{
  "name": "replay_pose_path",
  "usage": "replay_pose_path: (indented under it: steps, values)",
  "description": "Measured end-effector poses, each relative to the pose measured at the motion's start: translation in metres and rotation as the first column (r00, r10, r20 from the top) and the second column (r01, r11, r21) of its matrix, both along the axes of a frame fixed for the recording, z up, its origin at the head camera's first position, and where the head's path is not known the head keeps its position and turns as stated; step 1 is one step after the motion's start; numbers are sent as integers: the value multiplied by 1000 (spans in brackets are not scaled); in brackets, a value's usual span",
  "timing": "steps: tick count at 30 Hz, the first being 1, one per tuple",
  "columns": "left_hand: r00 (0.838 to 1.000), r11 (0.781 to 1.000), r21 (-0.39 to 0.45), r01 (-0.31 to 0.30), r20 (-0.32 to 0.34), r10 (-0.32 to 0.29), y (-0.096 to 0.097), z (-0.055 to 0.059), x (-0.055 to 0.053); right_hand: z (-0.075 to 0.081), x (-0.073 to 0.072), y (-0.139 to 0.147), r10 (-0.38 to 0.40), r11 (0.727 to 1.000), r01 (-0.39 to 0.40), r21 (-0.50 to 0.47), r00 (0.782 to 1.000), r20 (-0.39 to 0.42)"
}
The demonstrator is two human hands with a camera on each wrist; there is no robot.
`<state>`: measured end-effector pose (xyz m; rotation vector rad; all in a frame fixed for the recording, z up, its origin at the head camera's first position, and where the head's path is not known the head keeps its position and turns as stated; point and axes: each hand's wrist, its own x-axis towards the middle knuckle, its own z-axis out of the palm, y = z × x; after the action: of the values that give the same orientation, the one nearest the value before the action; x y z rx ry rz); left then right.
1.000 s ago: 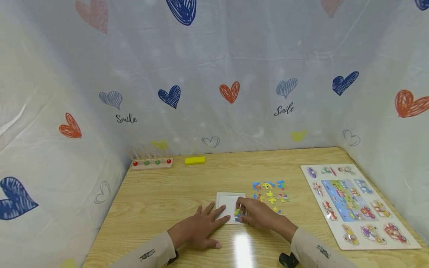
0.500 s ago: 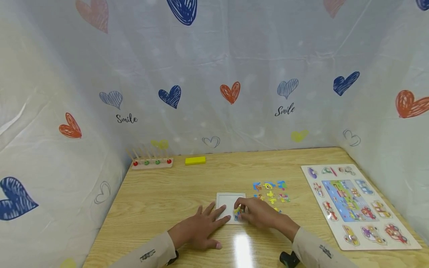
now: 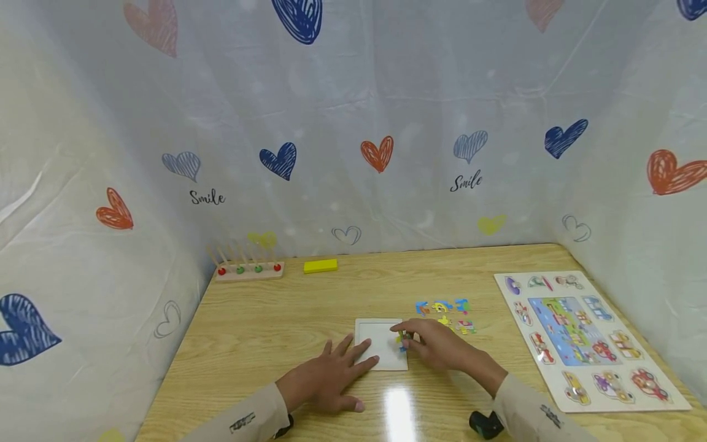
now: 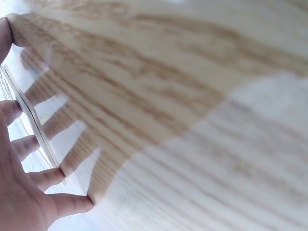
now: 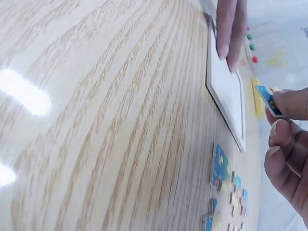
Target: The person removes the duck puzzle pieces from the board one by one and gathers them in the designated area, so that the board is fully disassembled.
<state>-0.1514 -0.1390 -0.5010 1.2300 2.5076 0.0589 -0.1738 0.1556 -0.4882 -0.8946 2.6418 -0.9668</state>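
My left hand (image 3: 331, 377) lies spread on the table, its fingertips reaching over the white puzzle frame (image 3: 381, 362). In the left wrist view its fingers (image 4: 45, 179) are straight, touching the frame's edge and the tabletop. My right hand (image 3: 439, 344) pinches a jigsaw piece (image 5: 270, 102) with blue and yellow print between thumb and fingers. That piece is raised over the right side of the frame. Several loose jigsaw pieces (image 3: 442, 306) lie on the table just beyond the right hand, which partly covers them.
On the right lies a large white puzzle board (image 3: 530, 334) with vehicle pictures. A yellow block (image 3: 320, 266) and a wooden peg stand (image 3: 251, 274) with red and green beads stand at the back. Heart-printed sheeting (image 3: 375, 190) encloses the table.
My right hand has lifted the jigsaw piece off the frame's surface and shifted slightly right and up. The left hand stays where it was.
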Motion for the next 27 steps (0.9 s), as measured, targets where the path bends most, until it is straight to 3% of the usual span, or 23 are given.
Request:
replay_pose_path:
  steps: [14,27]
  values:
    - [1000,1000,6,-4,-17,4,1,0,1,2,2,31,-82,992,83,-97,996,20]
    - [1000,1000,13,-11,17,10,2,2,1,4,6,56,-130,988,130,-83,991,-4]
